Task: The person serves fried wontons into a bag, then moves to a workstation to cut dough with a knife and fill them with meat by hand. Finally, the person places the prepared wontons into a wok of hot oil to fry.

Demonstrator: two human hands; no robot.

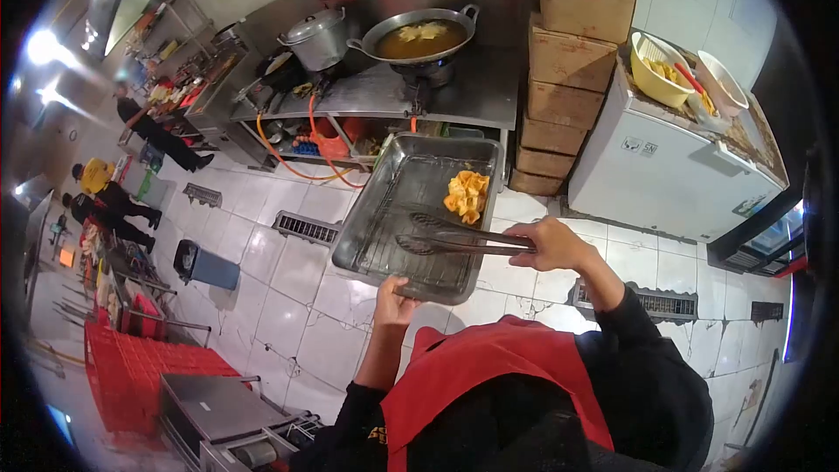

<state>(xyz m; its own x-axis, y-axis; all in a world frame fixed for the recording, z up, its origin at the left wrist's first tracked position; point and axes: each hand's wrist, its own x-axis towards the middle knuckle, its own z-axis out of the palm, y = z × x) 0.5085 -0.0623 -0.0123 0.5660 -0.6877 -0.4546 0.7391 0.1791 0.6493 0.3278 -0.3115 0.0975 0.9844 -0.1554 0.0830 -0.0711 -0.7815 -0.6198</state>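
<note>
My left hand (396,301) grips the near edge of a deep metal tray (411,288), thumb over the rim. In my right hand (551,245) is a pair of dark metal tongs (472,243), its two arms slightly apart over the tray. A small heap of golden fried pieces (467,196) lies toward the tray's right side, beyond the tongs' tips. On the stove ahead, a wide two-handled wok (378,45) holds brown oil with pale yellow pieces (422,31) floating in it.
A lidded pot (316,39) stands left of the wok. Stacked cardboard boxes (572,65) and a white chest freezer (664,157) bearing a yellow basket (657,70) are on the right. Orange hoses (313,135) hang below the stove. Two people (157,127) are at the far left, near a grey bin (210,267).
</note>
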